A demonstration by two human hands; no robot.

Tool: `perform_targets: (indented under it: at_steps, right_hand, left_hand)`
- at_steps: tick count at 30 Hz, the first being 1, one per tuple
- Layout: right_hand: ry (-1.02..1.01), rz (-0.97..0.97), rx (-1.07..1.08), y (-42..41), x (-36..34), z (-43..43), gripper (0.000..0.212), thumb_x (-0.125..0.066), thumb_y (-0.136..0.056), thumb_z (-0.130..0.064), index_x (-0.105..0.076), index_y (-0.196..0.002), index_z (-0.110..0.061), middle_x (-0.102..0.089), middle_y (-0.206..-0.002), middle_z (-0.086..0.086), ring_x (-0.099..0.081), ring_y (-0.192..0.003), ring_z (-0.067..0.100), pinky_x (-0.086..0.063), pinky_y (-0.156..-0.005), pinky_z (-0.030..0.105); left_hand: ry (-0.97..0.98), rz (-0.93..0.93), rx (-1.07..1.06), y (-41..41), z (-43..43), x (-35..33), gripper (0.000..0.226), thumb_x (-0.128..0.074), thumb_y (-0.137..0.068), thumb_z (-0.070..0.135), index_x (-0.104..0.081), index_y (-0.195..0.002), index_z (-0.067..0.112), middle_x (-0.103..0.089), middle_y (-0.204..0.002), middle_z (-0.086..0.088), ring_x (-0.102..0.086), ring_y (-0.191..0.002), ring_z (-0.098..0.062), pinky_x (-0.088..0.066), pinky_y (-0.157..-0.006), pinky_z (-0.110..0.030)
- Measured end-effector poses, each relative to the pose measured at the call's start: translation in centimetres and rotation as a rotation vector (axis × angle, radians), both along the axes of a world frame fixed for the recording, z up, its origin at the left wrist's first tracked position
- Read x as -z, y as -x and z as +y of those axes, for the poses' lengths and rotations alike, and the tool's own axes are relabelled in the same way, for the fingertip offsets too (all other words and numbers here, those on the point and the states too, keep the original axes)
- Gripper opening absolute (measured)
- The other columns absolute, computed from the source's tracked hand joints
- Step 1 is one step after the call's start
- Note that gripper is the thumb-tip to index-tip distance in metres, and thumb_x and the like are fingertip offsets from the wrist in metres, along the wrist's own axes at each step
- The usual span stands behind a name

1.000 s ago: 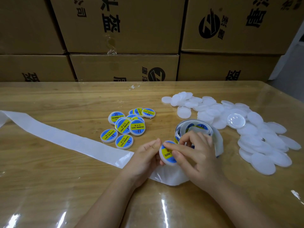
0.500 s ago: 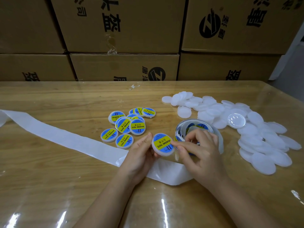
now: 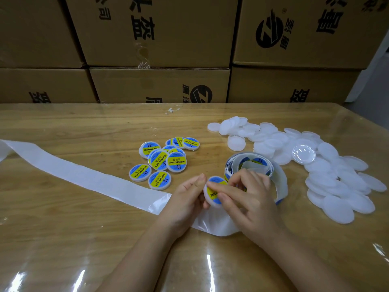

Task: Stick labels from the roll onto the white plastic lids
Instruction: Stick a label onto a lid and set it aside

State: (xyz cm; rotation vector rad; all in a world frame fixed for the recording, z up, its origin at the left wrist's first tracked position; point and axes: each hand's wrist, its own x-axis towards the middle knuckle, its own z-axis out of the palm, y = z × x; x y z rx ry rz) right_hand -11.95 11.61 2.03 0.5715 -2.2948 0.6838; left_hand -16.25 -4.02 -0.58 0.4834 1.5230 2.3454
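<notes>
Behind everything we see stacked cardboard boxes printed in black, and in front of them the wooden table under a glossy clear cover. A long white backing strip runs across its left half and passes beneath the hands. On the right spreads a loose heap of plain white lids. Just left of that heap stands the label roll, slackly coiled, with blue and yellow labels showing inside its turns. Further left sits a cluster of finished lids, each with a blue and yellow label. In front of the roll, the left hand grips the held lid by its rim, face tilted up towards us. The right hand pinches the same lid, forefinger laid across its label and thumb on the lower rim. Its other fingers curl close to the roll, but we cannot tell whether they touch it. One clear lid rests on top of the heap.
</notes>
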Motion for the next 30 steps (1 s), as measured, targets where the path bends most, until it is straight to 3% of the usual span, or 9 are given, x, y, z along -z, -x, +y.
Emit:
perform_targets:
  at_steps: [4,8,11,16,21,24,30]
  right_hand:
    - [0.045,0.026,0.095,0.12,-0.03,0.07,0.030,-0.045,-0.092,-0.030,-0.071,-0.107,-0.029,-0.049,-0.078,-0.004,-0.053,-0.072,0.016,-0.036,-0.077,0.041]
    - [0.055,0.003,0.053,0.16,-0.02,0.09,0.031,-0.046,-0.091,-0.029,-0.071,-0.108,-0.025,-0.050,-0.076,-0.002,-0.054,-0.071,0.017,-0.039,-0.074,0.042]
    - [0.028,-0.015,0.008,0.14,-0.06,0.12,0.031,-0.046,-0.091,-0.032,-0.069,-0.112,-0.029,-0.049,-0.078,-0.004,-0.052,-0.073,0.013,-0.037,-0.075,0.039]
    - [-0.017,-0.008,-0.089,0.02,-0.03,0.17,0.029,-0.048,-0.091,-0.034,-0.069,-0.111,-0.034,-0.046,-0.081,-0.005,-0.046,-0.076,0.008,-0.033,-0.078,0.036]
    - [0.000,0.022,-0.112,-0.05,-0.12,0.03,0.026,-0.050,-0.090,-0.034,-0.070,-0.105,-0.038,-0.046,-0.080,-0.006,-0.044,-0.074,0.006,-0.032,-0.079,0.036]
    - [0.011,0.047,-0.105,-0.08,-0.14,-0.07,0.026,-0.052,-0.087,-0.031,-0.071,-0.103,-0.039,-0.048,-0.078,-0.005,-0.046,-0.073,0.009,-0.031,-0.078,0.036]
    - [0.062,0.069,0.002,0.01,-0.17,0.09,0.026,-0.051,-0.086,-0.031,-0.075,-0.094,-0.033,-0.046,-0.076,-0.008,-0.047,-0.070,0.012,-0.031,-0.078,0.037]
  left_hand:
    - [0.012,0.005,0.023,-0.20,0.00,0.04,0.035,-0.045,-0.090,0.038,-0.062,-0.063,0.022,-0.045,-0.049,0.002,-0.042,-0.053,-0.009,-0.040,-0.062,-0.020]
    - [0.029,0.005,0.024,-0.15,-0.03,-0.05,0.036,-0.045,-0.091,0.037,-0.062,-0.063,0.022,-0.046,-0.049,0.002,-0.043,-0.052,-0.009,-0.040,-0.060,-0.019]
    - [0.038,0.015,0.027,-0.21,-0.01,-0.01,0.035,-0.043,-0.092,0.036,-0.062,-0.072,0.015,-0.048,-0.050,0.002,-0.042,-0.054,-0.010,-0.038,-0.062,-0.022]
    - [0.018,0.002,-0.008,-0.09,0.00,-0.13,0.038,-0.046,-0.090,0.036,-0.058,-0.057,0.022,-0.047,-0.051,-0.002,-0.042,-0.056,-0.013,-0.037,-0.062,-0.025]
    - [-0.060,-0.031,-0.039,0.21,-0.28,0.05,0.039,-0.045,-0.096,0.034,-0.057,-0.065,0.014,-0.044,-0.054,-0.004,-0.042,-0.061,-0.018,-0.037,-0.069,-0.031]
    - [-0.157,-0.078,-0.053,0.30,-0.39,-0.18,0.033,-0.046,-0.091,0.032,-0.054,-0.074,0.005,-0.045,-0.055,-0.003,-0.044,-0.050,-0.008,-0.045,-0.058,-0.020]
    - [-0.252,-0.164,-0.109,0.49,-0.77,-0.68,0.023,-0.054,-0.082,0.033,-0.054,-0.070,0.012,-0.044,-0.053,0.003,-0.036,-0.044,-0.002,-0.041,-0.047,-0.014]
